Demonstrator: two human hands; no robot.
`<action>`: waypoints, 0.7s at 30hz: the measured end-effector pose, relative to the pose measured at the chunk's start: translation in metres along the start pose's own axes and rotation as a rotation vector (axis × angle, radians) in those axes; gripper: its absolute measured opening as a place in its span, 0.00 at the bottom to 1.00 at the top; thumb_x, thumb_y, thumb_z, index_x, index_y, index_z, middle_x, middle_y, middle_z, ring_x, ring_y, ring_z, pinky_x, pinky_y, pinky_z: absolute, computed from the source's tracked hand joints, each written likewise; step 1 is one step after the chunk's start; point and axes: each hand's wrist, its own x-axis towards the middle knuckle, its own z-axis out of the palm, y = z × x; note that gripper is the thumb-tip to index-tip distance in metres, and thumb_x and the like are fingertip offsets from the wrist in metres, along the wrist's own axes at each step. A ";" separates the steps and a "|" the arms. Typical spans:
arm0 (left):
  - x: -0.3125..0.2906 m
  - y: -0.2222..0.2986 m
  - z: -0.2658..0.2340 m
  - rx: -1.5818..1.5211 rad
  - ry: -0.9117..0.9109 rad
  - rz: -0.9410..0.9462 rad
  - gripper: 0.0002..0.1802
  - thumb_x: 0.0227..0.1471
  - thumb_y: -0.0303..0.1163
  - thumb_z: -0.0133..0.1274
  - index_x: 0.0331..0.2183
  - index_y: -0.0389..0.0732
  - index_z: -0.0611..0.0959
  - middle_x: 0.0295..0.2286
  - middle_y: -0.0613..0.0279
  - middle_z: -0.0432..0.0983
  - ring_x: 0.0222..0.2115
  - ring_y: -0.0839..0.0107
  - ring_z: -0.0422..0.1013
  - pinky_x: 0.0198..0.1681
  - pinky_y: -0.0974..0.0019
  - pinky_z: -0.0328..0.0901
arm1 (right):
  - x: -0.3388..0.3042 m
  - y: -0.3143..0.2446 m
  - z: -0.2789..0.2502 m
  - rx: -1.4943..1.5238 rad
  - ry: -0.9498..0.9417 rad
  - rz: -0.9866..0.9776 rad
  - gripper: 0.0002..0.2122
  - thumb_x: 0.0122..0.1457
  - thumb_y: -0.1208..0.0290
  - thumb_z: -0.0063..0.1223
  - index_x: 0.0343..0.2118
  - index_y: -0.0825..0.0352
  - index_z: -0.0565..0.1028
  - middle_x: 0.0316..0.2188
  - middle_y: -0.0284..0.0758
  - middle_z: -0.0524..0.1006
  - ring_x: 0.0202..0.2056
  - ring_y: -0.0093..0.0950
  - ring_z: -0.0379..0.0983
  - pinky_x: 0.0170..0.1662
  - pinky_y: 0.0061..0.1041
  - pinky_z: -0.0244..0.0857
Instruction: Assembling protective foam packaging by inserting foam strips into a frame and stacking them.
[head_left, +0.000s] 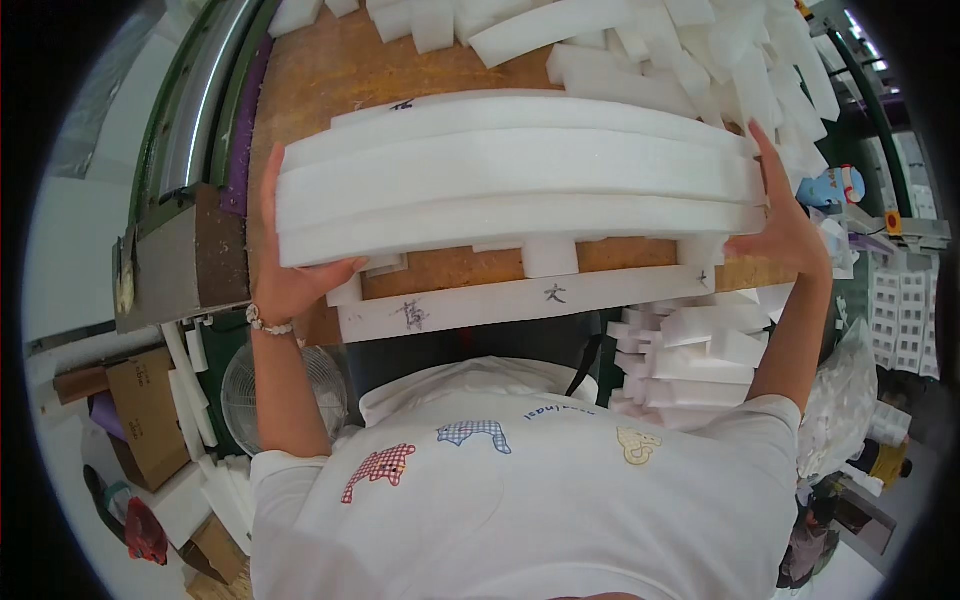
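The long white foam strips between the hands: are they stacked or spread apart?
Stacked together: the long white foam strips lie against one another, left hand and right hand at opposite ends.

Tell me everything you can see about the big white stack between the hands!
The white stack looks like long, smooth foam slabs in layers, with seams running lengthwise. It stretches side to side above the brown table, its edges looking bowed in this wide view. The left hand and right hand hold its ends. I can't tell whether it rests on the white blocks by its near edge.
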 end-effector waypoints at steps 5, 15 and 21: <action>-0.003 0.000 -0.003 0.003 -0.007 -0.011 0.68 0.23 0.30 0.71 0.64 0.42 0.48 0.61 0.53 0.48 0.56 0.56 0.57 0.59 0.55 0.55 | 0.050 -0.081 0.040 -0.514 -0.089 -0.113 0.54 0.28 0.69 0.71 0.65 0.57 0.51 0.57 0.40 0.61 0.58 0.39 0.56 0.66 0.42 0.40; -0.008 -0.004 0.004 -0.149 0.041 -0.022 0.72 0.22 0.23 0.70 0.65 0.43 0.44 0.63 0.55 0.44 0.58 0.57 0.53 0.61 0.56 0.52 | 0.106 -0.165 0.119 -0.361 0.036 -0.374 0.51 0.29 0.64 0.70 0.63 0.57 0.55 0.54 0.40 0.63 0.52 0.40 0.60 0.57 0.34 0.54; -0.013 -0.013 0.007 -0.349 0.017 -0.073 0.69 0.24 0.27 0.70 0.64 0.43 0.45 0.63 0.53 0.44 0.60 0.58 0.50 0.61 0.57 0.50 | 0.114 -0.198 0.132 -0.326 0.036 -0.417 0.48 0.34 0.56 0.68 0.62 0.60 0.56 0.51 0.44 0.65 0.52 0.40 0.61 0.58 0.34 0.52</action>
